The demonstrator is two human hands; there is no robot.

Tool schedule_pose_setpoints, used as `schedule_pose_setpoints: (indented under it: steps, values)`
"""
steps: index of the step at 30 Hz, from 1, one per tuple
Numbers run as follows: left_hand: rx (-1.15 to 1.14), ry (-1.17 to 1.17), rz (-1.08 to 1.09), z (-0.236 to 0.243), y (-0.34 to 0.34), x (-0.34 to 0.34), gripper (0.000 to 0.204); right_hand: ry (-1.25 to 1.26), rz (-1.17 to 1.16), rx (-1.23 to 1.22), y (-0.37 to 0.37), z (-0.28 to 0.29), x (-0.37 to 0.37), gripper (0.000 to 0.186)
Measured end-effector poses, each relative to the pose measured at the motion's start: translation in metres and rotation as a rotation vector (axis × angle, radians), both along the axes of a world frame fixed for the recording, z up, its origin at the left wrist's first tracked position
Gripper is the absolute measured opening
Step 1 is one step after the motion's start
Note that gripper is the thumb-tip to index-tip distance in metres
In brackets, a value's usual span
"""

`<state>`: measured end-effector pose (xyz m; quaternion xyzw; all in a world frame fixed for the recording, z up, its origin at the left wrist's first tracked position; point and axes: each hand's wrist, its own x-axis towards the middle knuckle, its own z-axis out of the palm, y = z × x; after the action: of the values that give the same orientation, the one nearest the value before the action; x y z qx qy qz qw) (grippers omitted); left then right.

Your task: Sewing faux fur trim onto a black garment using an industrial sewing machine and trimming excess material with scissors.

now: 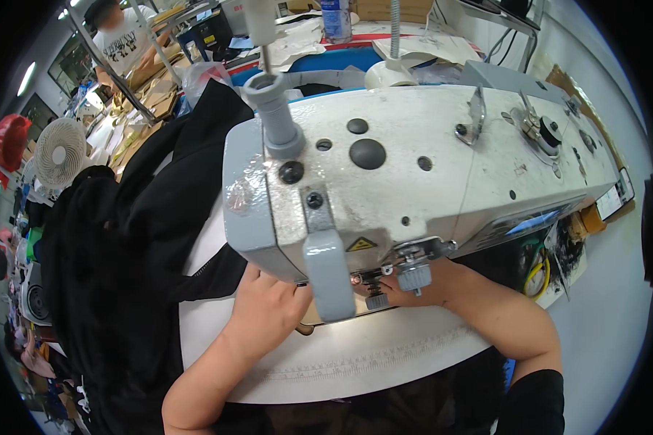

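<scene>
A white and grey sewing machine [384, 188] fills the middle of the view, its head hanging over both hands. My left hand [268, 308] is at the left of the machine head, back of the hand upward, beside the edge of a black garment [218, 275]. Its fingertips go out of sight under the head. From the right, my right hand [428, 285] reaches in under the machine arm, behind the tension knob [414, 277], and its fingers are mostly hidden. What either hand grips cannot be made out. The garment's bulk hangs off the table's left side.
The pale table [370, 362] has a ruler scale along its curved front edge. A white fan [60, 142] stands at far left. Beyond it, a person [123, 43] works at another table. A spray can [336, 20] and papers lie behind the machine; a yellow cable [537, 278] is at right.
</scene>
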<state>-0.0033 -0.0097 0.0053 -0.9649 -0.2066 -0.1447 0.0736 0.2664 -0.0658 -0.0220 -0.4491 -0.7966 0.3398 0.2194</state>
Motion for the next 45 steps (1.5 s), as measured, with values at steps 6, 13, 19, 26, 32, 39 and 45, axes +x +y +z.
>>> schedule_pose_setpoints:
  steps: [6, 13, 19, 26, 32, 39, 45]
  values:
    - [-0.067, -0.133, 0.037, -0.001, 0.003, 0.005, 0.016, -0.205, -0.039, -0.099, 0.0, 0.033, -0.006, 0.028]
    - [-0.159, -0.047, -0.103, 0.005, -0.008, 0.005, 0.017, -0.085, 0.111, 0.512, -0.008, 0.017, -0.001, 0.016]
    - [-0.267, -0.086, -0.154, 0.023, -0.006, 0.01, 0.019, -0.23, 0.089, 0.38, -0.009, 0.003, -0.013, 0.019]
    - [-0.365, 0.205, -0.207, 0.06, 0.016, 0.011, 0.032, -0.264, 0.082, 0.422, -0.011, 0.005, -0.012, 0.03]
    - [-0.617, 0.116, 0.049, 0.06, 0.028, -0.004, 0.03, -0.228, 0.002, 0.464, -0.017, 0.015, -0.008, 0.02]
    - [-0.102, 0.201, -0.068, 0.023, 0.016, -0.012, 0.015, -0.409, -0.116, 0.543, -0.019, 0.019, -0.015, 0.016]
    - [-0.018, 0.261, -0.063, 0.013, -0.002, -0.007, 0.016, -0.457, -0.129, 0.534, -0.022, 0.02, -0.014, 0.017]
